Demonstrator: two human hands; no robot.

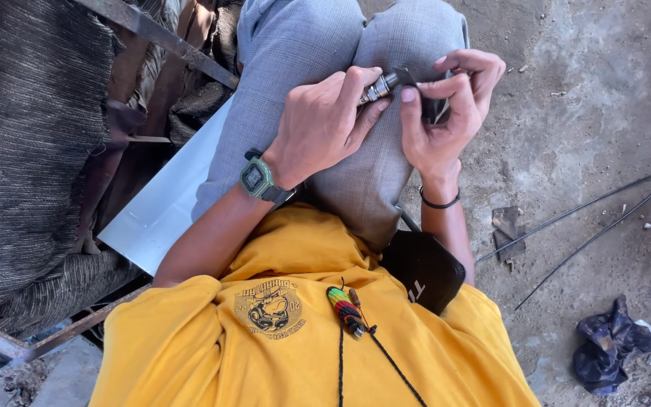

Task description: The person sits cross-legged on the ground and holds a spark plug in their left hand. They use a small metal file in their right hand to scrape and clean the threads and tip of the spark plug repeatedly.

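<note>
My left hand (325, 120), with a green digital watch on its wrist, grips a small silver metal part (380, 87) with a threaded end over my grey-trousered knees (371, 181). My right hand (446, 105), a black band on its wrist, pinches a small dark flat piece (427, 102) against the tip of that metal part. Both hands meet above my right knee. What the dark piece is cannot be made out.
A white sheet (163, 203) lies under my left leg, beside dark woven cloth (32, 151) and rusty metal bars (167, 38). On the dirt ground to the right lie two thin black rods (589, 218), a dark scrap (506, 226) and crumpled dark plastic (608, 347). A black pouch (423, 267) sits at my hip.
</note>
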